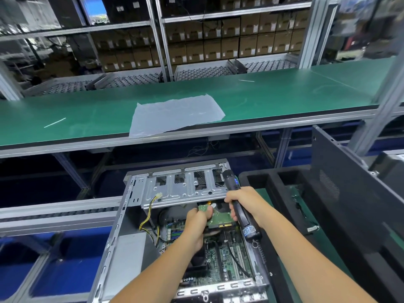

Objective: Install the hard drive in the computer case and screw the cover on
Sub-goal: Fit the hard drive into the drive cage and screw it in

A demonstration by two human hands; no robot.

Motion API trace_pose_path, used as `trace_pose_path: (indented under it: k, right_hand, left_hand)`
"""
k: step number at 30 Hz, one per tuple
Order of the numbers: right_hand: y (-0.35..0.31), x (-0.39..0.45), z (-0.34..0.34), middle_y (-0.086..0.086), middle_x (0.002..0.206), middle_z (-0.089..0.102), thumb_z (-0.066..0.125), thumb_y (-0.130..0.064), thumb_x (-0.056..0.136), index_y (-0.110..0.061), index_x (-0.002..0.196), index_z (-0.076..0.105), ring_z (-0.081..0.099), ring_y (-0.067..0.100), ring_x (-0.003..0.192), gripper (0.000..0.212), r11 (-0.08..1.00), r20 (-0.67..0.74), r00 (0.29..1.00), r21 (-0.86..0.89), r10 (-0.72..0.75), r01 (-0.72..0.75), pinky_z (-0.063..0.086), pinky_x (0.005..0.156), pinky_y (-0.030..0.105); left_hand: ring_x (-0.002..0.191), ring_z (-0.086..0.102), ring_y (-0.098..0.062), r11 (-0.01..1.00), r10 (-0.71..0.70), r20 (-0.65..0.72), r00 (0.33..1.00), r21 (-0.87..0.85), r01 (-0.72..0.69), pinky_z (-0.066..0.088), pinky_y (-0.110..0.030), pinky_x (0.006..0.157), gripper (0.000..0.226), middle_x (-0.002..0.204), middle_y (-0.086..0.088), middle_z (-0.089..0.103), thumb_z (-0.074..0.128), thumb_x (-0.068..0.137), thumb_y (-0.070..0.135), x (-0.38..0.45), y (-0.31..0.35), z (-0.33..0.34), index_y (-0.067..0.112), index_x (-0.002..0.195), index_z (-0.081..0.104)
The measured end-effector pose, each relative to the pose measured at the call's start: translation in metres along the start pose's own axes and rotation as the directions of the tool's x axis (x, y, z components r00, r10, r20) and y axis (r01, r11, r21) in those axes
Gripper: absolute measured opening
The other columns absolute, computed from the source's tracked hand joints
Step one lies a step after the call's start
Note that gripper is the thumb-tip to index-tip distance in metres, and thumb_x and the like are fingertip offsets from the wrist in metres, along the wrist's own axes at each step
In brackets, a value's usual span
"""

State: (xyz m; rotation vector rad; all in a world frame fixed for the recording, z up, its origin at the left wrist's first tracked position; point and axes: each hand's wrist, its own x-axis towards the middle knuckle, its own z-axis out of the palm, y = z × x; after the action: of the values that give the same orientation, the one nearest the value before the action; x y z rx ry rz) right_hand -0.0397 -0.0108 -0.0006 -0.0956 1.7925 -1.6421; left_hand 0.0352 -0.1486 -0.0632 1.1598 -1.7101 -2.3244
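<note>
The hard drive [218, 217] (green circuit board up, gold connector showing) sits inside the open computer case [122, 237], gripped by left hand [197, 226]; right hand [242, 203] grasps the electric screwdriver [240, 206].

hard drive [219, 217]: far end tucked under the drive cage [185, 189], near left corner covered by left hand [196, 226]. Screwdriver [240, 206] tip lost past the cage, bit unreadable. Computer case [122, 248] cut off by bottom edge. Label text near the screwdriver's butt blurred.
</note>
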Motion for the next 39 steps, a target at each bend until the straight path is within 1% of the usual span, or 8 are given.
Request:
trace_pose_path:
  k: [2, 4, 13, 22, 27, 30, 33, 39]
  right_hand:
    - [0.000, 0.000, 0.000, 0.011, 0.056, 0.053, 0.065, -0.004, 0.076, -0.005, 0.075, 0.053, 0.051, 0.024, 0.043, 0.011, 1.000, -0.005, 1.000, 0.002, 0.001, -0.001, 0.047, 0.047, 0.030]
    - [0.000, 0.001, 0.001, 0.011, 0.055, 0.052, 0.064, -0.003, 0.076, -0.005, 0.073, 0.053, 0.051, 0.025, 0.043, 0.012, 1.000, -0.008, 1.000, 0.006, 0.006, -0.006, 0.046, 0.047, 0.030]
    - [-0.001, 0.000, 0.000, 0.009, 0.052, 0.050, 0.063, -0.002, 0.077, -0.007, 0.068, 0.051, 0.050, 0.024, 0.043, 0.016, 1.000, -0.003, 1.000, 0.008, 0.008, -0.008, 0.045, 0.046, 0.030]
    - [-0.001, 0.000, 0.000, 0.010, 0.054, 0.052, 0.064, -0.002, 0.077, -0.005, 0.072, 0.052, 0.050, 0.024, 0.044, 0.013, 1.000, -0.012, 1.000, -0.014, 0.003, -0.003, 0.046, 0.045, 0.028]
    - [-0.001, 0.001, 0.001, 0.010, 0.054, 0.051, 0.062, -0.001, 0.078, -0.006, 0.072, 0.052, 0.050, 0.024, 0.043, 0.014, 1.000, -0.003, 1.000, 0.013, 0.012, -0.012, 0.045, 0.043, 0.027]
    - [-0.001, 0.001, 0.000, 0.010, 0.054, 0.052, 0.063, -0.001, 0.078, -0.005, 0.072, 0.052, 0.051, 0.024, 0.043, 0.013, 1.000, -0.005, 1.000, 0.009, 0.008, -0.008, 0.045, 0.044, 0.027]
    - [-0.001, 0.000, 0.000, 0.010, 0.054, 0.051, 0.063, -0.001, 0.078, -0.006, 0.072, 0.051, 0.050, 0.024, 0.043, 0.014, 1.000, 0.000, 1.000, 0.013, 0.009, -0.009, 0.045, 0.044, 0.028]
    - [-0.002, -0.001, 0.001, 0.010, 0.054, 0.050, 0.062, 0.000, 0.078, -0.007, 0.071, 0.050, 0.049, 0.023, 0.043, 0.015, 1.000, 0.009, 1.000, 0.020, 0.014, -0.014, 0.044, 0.044, 0.027]
  left_hand:
    - [0.101, 0.062, -0.036, 0.999, 0.023, -0.037, 0.999, -0.022, -0.024, 0.050, -0.055, 0.088, 0.039, 0.111, -0.019, 0.064, 0.062, 0.089, 0.019, -0.002, -0.001, 0.003, 0.000, 0.120, 0.049]
    - [0.106, 0.059, -0.036, 0.999, 0.036, -0.063, 0.997, -0.036, -0.038, 0.044, -0.056, 0.097, 0.039, 0.114, -0.019, 0.063, 0.063, 0.089, 0.022, -0.004, -0.003, 0.006, 0.000, 0.119, 0.051]
    - [0.101, 0.061, -0.035, 1.000, 0.018, -0.113, 0.993, -0.015, -0.020, 0.045, -0.054, 0.096, 0.021, 0.109, -0.020, 0.064, 0.063, 0.087, 0.018, -0.001, -0.002, 0.006, 0.002, 0.099, 0.056]
    - [0.098, 0.063, -0.038, 0.992, 0.031, -0.112, 0.993, -0.118, -0.045, 0.047, -0.056, 0.092, 0.023, 0.107, -0.024, 0.065, 0.063, 0.086, 0.015, 0.000, -0.006, 0.011, -0.002, 0.101, 0.058]
    - [0.090, 0.068, -0.035, 0.986, -0.019, 0.026, 0.999, -0.164, 0.023, 0.051, -0.049, 0.090, 0.027, 0.098, -0.020, 0.071, 0.063, 0.087, 0.018, 0.000, -0.003, 0.003, -0.005, 0.102, 0.064]
    - [0.074, 0.065, -0.030, 0.956, -0.074, 0.178, 0.981, -0.267, 0.120, 0.051, -0.037, 0.074, 0.013, 0.083, -0.013, 0.069, 0.056, 0.082, 0.013, 0.001, -0.001, -0.002, 0.004, 0.088, 0.063]
    - [0.067, 0.062, -0.029, 0.908, -0.073, 0.261, 0.963, -0.383, 0.172, 0.051, -0.033, 0.063, 0.016, 0.078, -0.012, 0.064, 0.051, 0.069, 0.010, 0.001, 0.002, -0.007, 0.004, 0.083, 0.056]
    - [0.102, 0.052, -0.035, 0.856, -0.071, 0.378, 0.923, -0.451, 0.251, 0.038, -0.045, 0.102, 0.042, 0.111, -0.018, 0.052, 0.051, 0.065, 0.007, 0.001, 0.004, -0.017, 0.000, 0.107, 0.049]
